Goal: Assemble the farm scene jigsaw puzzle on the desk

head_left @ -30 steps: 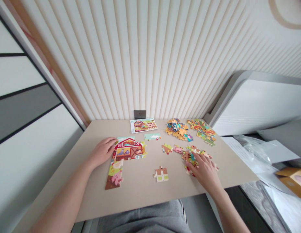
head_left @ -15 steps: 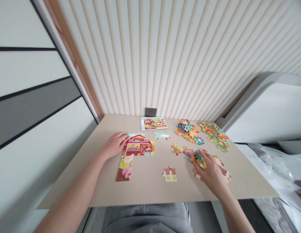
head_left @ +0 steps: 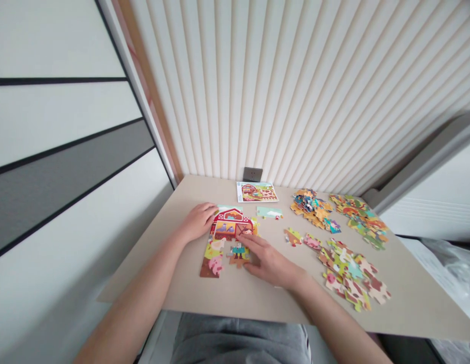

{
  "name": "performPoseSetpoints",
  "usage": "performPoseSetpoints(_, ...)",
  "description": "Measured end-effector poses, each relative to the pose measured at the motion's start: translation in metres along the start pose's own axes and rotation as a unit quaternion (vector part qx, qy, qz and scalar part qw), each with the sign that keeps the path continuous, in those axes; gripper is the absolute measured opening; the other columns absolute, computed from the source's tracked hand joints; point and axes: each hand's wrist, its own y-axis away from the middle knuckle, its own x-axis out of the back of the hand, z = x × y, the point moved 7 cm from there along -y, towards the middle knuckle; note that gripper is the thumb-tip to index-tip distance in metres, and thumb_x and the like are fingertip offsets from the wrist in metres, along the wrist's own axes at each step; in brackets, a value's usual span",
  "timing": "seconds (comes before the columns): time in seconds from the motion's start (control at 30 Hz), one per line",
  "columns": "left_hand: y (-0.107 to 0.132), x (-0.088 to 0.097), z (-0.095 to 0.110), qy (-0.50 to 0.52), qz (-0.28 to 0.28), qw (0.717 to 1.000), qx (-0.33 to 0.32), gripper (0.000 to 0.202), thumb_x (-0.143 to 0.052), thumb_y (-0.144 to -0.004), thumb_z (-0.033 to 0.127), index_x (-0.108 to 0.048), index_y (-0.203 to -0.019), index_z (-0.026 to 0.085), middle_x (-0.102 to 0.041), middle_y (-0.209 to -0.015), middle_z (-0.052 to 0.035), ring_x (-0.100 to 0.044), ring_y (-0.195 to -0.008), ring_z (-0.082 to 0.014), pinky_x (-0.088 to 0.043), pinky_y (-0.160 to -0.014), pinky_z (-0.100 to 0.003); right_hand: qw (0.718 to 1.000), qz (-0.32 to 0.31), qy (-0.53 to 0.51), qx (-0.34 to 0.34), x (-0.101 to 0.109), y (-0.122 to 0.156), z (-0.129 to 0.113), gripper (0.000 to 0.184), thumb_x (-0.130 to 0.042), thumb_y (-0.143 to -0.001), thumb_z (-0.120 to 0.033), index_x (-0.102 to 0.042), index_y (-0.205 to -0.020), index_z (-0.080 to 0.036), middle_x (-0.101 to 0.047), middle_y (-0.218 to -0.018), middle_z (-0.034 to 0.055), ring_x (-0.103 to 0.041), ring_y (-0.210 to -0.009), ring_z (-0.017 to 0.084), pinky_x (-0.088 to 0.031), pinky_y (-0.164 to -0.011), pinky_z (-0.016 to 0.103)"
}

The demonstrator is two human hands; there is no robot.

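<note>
A partly joined jigsaw puzzle (head_left: 226,230) lies on the table, with a red barn at its top and a strip with a pink pig down its left side. My left hand (head_left: 201,220) lies flat with fingers stretched out at the barn's upper left edge. Between the thumb and fingers of my right hand (head_left: 270,260) is a puzzle piece (head_left: 238,254) showing a teal top and dark legs. The piece is just below the barn, right of the pig strip. I cannot tell whether it is locked in. Fingertips of that hand cover part of the barn's right side.
A picture card (head_left: 256,192) lies by the wall, with a sky piece (head_left: 268,212) in front. Farm pieces (head_left: 352,273) are spread at the right, and a loose piece (head_left: 293,236) lies nearer the middle. Two more piles (head_left: 312,207) of pieces lie at the back right.
My right hand has moved left from the farm pieces to the joined puzzle, bringing a piece below the barn. My left hand stays at the barn's edge. The view has shifted rightward.
</note>
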Motion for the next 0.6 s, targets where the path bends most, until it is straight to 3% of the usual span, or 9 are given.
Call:
performPoseSetpoints(0.17, 0.001, 0.002, 0.002, 0.007, -0.003, 1.0, 0.003, 0.04, -0.041, -0.103, 0.03, -0.064, -0.135, 0.025, -0.063, -0.138, -0.0091, -0.057, -0.129, -0.0266, -0.044, -0.115, -0.047, 0.998, 0.033, 0.029, -0.045, -0.001, 0.012, 0.009, 0.065, -0.071, -0.093, -0.027, -0.048, -0.153, -0.027, -0.059, -0.146, 0.0117, -0.055, -0.136, 0.028, -0.043, -0.115, 0.047)
performPoseSetpoints(0.3, 0.0, 0.004, 0.004, 0.011, -0.004, 1.0, 0.002, 0.04, -0.042, -0.103, 0.03, -0.065, -0.135, 0.025, -0.063, -0.137, -0.0095, -0.057, -0.128, -0.0272, -0.044, -0.115, -0.048, 0.996, 0.049, 0.052, -0.045, -0.006, 0.01, 0.005, 0.05, -0.07, -0.094, -0.027, -0.058, -0.143, -0.027, -0.066, -0.137, 0.0095, -0.059, -0.128, 0.026, -0.042, -0.113, 0.046)
performPoseSetpoints(0.4, 0.0, 0.003, 0.002, 0.01, -0.004, 1.0, 0.001, 0.04, -0.043, -0.103, 0.032, -0.065, -0.136, 0.026, -0.063, -0.138, -0.009, -0.057, -0.128, -0.0267, -0.045, -0.114, -0.047, 0.995, 0.047, 0.072, -0.049, -0.005, 0.007, 0.001, 0.049, -0.071, -0.093, -0.028, -0.06, -0.141, -0.027, -0.068, -0.133, 0.0096, -0.06, -0.124, 0.027, -0.043, -0.111, 0.046)
performPoseSetpoints(0.6, 0.001, -0.001, -0.003, -0.001, -0.004, 1.0, 0.0, 0.04, -0.041, -0.103, 0.034, -0.065, -0.135, 0.027, -0.063, -0.137, -0.0084, -0.057, -0.128, -0.0264, -0.045, -0.114, -0.046, 0.987, 0.06, 0.131, -0.075, 0.02, 0.033, -0.004, 0.049, -0.068, -0.095, -0.027, -0.058, -0.143, -0.025, -0.068, -0.13, 0.0111, -0.06, -0.123, 0.028, -0.044, -0.11, 0.048)
